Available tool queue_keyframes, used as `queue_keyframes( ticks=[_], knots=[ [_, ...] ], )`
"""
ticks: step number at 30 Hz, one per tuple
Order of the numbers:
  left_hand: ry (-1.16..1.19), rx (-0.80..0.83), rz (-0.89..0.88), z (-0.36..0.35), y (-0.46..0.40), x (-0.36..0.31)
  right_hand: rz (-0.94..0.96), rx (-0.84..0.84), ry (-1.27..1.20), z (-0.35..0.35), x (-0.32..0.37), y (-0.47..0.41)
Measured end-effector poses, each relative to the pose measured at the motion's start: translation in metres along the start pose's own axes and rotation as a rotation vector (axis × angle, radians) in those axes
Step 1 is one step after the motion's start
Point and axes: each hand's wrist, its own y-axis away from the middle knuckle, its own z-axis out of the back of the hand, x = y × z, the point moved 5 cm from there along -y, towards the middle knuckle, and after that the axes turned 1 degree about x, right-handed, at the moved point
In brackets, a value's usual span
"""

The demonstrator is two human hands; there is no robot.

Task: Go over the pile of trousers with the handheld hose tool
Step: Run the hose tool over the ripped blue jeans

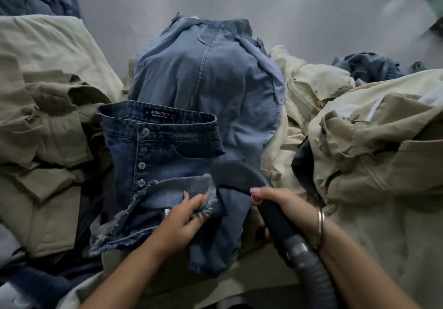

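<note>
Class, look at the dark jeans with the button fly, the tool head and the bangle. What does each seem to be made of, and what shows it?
Dark jeans: denim, by the faded blue weave, contrast stitching and frayed hem; buttons look metal.
Tool head: probably matt dark plastic, smooth and curved.
Bangle: likely metal, thin with a shine.

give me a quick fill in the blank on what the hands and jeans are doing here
1. The right hand grips the hose tool by its ____ handle.
2. The left hand pinches the ____ hem of the dark jeans.
3. The jeans' fly closes with a row of ____.
4. The right wrist wears a ____.

Missing words: black; frayed; buttons; bangle
</note>
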Motion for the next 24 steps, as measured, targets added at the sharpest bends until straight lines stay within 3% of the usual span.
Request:
queue_keyframes(
  ticks=[3,5,7,9,12,14,15,18,19,22,24],
  knots=[
    [0.036,0.028,-0.02,-0.006,0.005,-0.009,0.121,-0.214,-0.137,0.017,0.023,-0.013],
    [0.318,-0.188,0.119,0.008,-0.002,-0.023,0.238,-0.318,-0.116,0.03,0.029,-0.007],
    [0.757,-0.389,0.253,0.023,-0.028,-0.041,0.37,-0.384,-0.094,0.038,0.028,0.008],
    [1.048,-0.408,0.179,0.041,-0.071,-0.078,0.483,-0.4,-0.143,0.04,0.026,0.025],
    [1.119,-0.357,-0.055,0.081,-0.131,-0.147,0.6,-0.439,-0.22,0.04,0.03,0.049],
    [0.995,-0.417,-0.145,0.115,-0.16,-0.173,0.668,-0.487,-0.246,0.044,0.036,0.062],
    [0.817,-0.463,-0.143,0.134,-0.169,-0.177,0.697,-0.489,-0.266,0.045,0.039,0.068],
    [-0.047,-0.512,-0.049,0.176,-0.166,-0.15,0.721,-0.436,-0.275,0.048,0.043,0.074],
    [-0.236,-0.578,-0.06,0.182,-0.148,-0.133,0.706,-0.424,-0.256,0.047,0.042,0.073],
    [-0.373,-0.812,-0.177,0.158,-0.062,-0.075,0.645,-0.422,-0.157,0.044,0.03,0.059],
    [-0.378,-0.646,-0.203,0.104,-0.01,-0.033,0.61,-0.387,-0.063,0.036,0.021,0.049]
  ],
)
